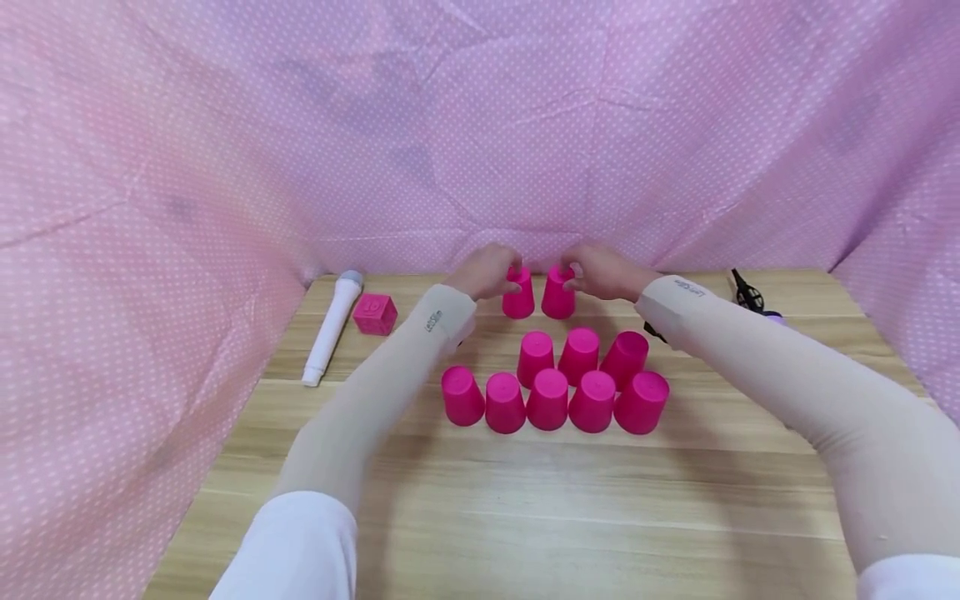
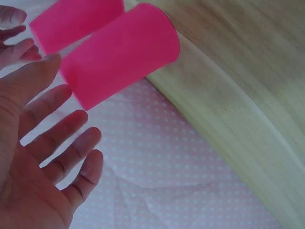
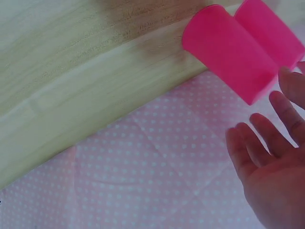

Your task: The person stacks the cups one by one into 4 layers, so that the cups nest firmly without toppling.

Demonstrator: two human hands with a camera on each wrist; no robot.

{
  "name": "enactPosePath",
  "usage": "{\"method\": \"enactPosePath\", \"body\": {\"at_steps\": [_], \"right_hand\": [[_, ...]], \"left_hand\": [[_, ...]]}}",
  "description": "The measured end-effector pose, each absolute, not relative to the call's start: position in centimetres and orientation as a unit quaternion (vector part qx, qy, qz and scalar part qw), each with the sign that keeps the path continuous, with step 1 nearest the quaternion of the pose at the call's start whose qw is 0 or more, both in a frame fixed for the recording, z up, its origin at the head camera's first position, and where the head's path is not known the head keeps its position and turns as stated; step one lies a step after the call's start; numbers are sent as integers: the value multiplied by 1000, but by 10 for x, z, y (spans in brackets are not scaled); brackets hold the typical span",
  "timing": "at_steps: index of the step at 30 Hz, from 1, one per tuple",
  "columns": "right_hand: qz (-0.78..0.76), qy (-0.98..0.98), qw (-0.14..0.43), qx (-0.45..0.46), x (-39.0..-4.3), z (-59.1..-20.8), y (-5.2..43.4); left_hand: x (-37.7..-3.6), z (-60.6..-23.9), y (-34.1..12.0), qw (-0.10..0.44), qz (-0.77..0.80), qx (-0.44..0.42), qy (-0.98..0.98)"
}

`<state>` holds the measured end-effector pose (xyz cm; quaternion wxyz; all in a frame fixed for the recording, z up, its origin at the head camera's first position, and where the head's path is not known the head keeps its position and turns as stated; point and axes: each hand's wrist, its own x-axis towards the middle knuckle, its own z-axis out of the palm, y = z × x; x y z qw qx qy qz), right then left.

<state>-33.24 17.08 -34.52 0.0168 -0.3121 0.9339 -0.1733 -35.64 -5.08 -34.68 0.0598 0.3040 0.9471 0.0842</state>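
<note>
Two pink cups stand upside down, side by side, near the table's back edge. My left hand (image 1: 486,271) is at the top of the left cup (image 1: 518,302), its fingers spread in the left wrist view, fingertips (image 2: 78,119) right by the cup's narrow end. At the right cup (image 1: 558,300), my right hand (image 1: 607,273) reaches in from the other side. Its fingers (image 3: 267,133) are also spread and loose, with the thumb close to the cup's top. Nearer to me, a row of three upturned pink cups (image 1: 579,357) stands behind a row of several more (image 1: 547,400).
A white microphone-shaped object (image 1: 332,329) lies at the table's left, beside a pink cube (image 1: 375,314). On the right is a black object (image 1: 746,292) with a purple part, half behind my right forearm. Pink dotted cloth (image 1: 450,125) hangs around the wooden table (image 1: 525,517).
</note>
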Motion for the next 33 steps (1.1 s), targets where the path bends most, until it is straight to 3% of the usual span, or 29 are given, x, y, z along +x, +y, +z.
{"method": "enactPosePath", "body": {"at_steps": [7, 13, 19, 33], "right_hand": [[-209, 880, -42, -425, -298, -333, 187], [-162, 887, -13, -432, -257, -341, 199], [-162, 897, 31, -411, -241, -355, 199], [-178, 908, 27, -379, -236, -359, 192]], "left_hand": [[-320, -327, -54, 45, 67, 371, 925], [-282, -319, -51, 82, 39, 473, 876], [-263, -330, -48, 147, 9, 467, 872], [-264, -336, -47, 135, 29, 463, 876]]}}
